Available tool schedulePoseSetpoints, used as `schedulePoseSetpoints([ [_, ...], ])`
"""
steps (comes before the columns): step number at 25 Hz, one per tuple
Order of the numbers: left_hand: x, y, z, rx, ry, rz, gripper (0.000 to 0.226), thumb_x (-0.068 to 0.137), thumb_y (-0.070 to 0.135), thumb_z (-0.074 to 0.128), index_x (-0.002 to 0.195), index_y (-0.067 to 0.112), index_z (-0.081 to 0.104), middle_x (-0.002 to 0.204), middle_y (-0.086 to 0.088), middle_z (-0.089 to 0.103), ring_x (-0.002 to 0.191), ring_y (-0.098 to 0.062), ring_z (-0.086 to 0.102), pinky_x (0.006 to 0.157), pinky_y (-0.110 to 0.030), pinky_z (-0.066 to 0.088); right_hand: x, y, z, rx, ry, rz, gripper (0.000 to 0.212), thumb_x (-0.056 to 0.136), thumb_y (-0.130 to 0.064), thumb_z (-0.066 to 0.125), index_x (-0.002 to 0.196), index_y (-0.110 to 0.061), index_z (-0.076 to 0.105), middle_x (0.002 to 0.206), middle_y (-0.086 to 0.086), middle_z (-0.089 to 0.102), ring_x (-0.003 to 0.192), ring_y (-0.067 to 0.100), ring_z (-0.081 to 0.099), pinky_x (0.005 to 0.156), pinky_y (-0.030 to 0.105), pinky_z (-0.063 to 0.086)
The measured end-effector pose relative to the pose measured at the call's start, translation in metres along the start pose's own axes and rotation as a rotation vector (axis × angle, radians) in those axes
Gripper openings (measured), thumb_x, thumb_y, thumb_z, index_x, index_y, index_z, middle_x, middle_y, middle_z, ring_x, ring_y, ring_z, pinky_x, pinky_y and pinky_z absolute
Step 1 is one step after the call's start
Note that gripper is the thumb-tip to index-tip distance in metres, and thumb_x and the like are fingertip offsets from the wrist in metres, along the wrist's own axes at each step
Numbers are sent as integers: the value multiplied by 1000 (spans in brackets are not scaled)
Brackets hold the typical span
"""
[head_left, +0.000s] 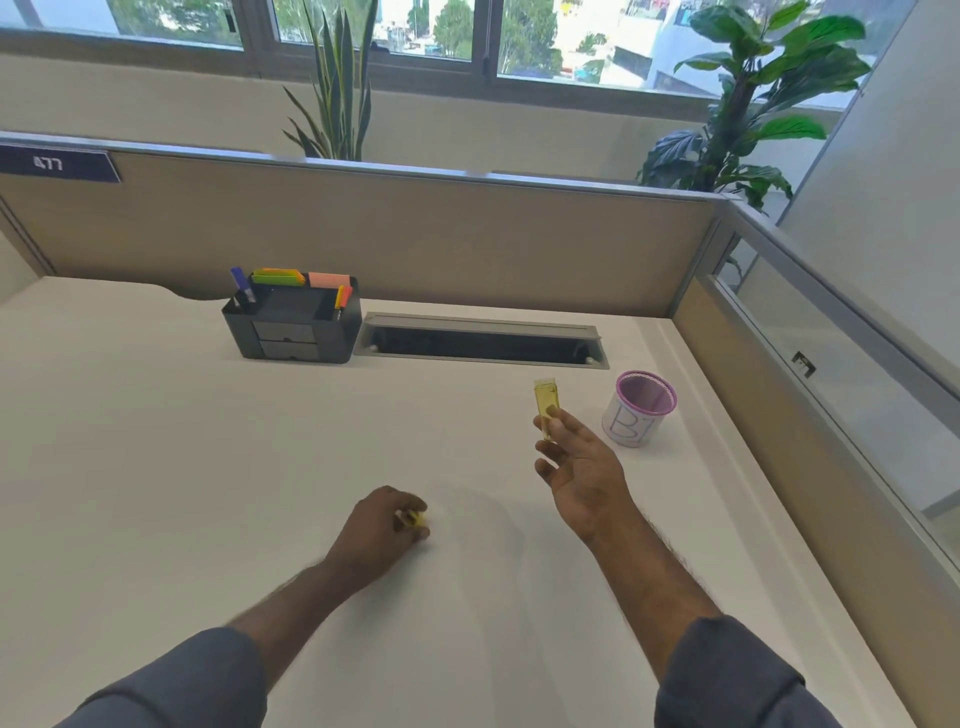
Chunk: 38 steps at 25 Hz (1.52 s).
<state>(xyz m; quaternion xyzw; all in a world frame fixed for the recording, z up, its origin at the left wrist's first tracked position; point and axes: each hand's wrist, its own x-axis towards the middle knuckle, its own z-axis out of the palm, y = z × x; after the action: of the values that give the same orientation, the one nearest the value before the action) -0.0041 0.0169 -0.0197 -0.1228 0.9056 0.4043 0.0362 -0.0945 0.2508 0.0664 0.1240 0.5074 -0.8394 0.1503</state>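
Note:
My right hand (579, 470) is raised over the white desk (208, 467) and pinches the lower end of a translucent yellow highlighter cap (545, 402) between thumb and fingers, the cap standing upright. My left hand (384, 527) rests on the desk near the middle, its fingers curled round a small yellow piece (414, 518) that is mostly hidden; what it is I cannot tell. A purple-rimmed mesh cup (638, 410) wrapped in white paper stands just right of the cap.
A dark desk organiser (293, 325) with markers and sticky notes stands at the back, beside an open cable slot (480, 343). Beige partition walls (415, 244) close the desk at the back and right. Plants stand behind the partition.

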Motion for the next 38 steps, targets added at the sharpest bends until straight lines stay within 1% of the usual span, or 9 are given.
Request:
schedulePoseSetpoints([
  [4,1,22,-26,-395,145,-79,22,81,15,78,97,27,70,101,3,71,79,-8,71,64,-11,48,-8,12,14,-14,17,19,17,91,-10,66,107,-8,72,100,12,73,75,21,55,60,30,50],
  [7,2,42,-47,-712,181,-73,16,95,16,62,108,25,65,109,-7,65,84,-14,77,86,-27,55,-17,24,29,6,-6,44,16,86,-7,71,101,-6,73,92,14,73,67,20,61,57,30,53],
  [9,2,57,-60,-853,183,-78,20,101,19,51,116,21,65,111,-12,63,87,-21,78,90,-35,57,-24,33,42,20,-52,55,19,83,-5,72,103,-4,71,87,15,73,65,22,65,59,31,57],
  [12,-1,73,-79,-941,227,-162,23,95,27,60,114,15,66,107,-11,71,87,-23,77,82,-36,62,-35,41,65,-79,-129,11,23,84,-7,72,107,-3,69,88,16,74,67,25,69,65,34,59],
  [18,-10,74,-107,-1236,226,-177,29,86,23,69,110,7,67,102,-14,77,90,-24,77,88,-39,60,-51,48,101,-353,-160,-186,19,85,-8,72,104,-11,73,91,11,74,69,23,69,65,30,59],
  [23,-14,71,-114,-1334,281,-145,20,94,19,60,111,9,65,97,-10,80,95,-25,76,93,-40,57,-58,51,116,-445,-154,-288,21,85,-7,72,106,-9,74,90,9,74,71,22,67,62,25,58],
  [28,-20,67,-117,-1241,281,-47,21,88,18,65,107,9,66,108,-14,76,101,-27,74,97,-38,56,-59,54,128,-473,-180,-335,22,84,-7,72,107,-8,74,89,5,75,73,20,68,63,24,58],
  [34,-23,63,-116,-1202,295,-40,17,86,16,69,101,10,68,111,-17,74,108,-31,70,100,-40,53,-59,59,136,-490,-150,-424,25,81,-9,76,106,-14,74,89,-3,74,77,14,69,62,20,57],
  [38,-24,58,-118,-1244,234,-15,27,80,22,70,104,12,66,110,-13,76,104,-27,73,99,-38,54,-58,59,140,-486,-150,-416,16,90,-17,67,104,-14,74,78,-2,73,65,14,67,57,20,56],
])
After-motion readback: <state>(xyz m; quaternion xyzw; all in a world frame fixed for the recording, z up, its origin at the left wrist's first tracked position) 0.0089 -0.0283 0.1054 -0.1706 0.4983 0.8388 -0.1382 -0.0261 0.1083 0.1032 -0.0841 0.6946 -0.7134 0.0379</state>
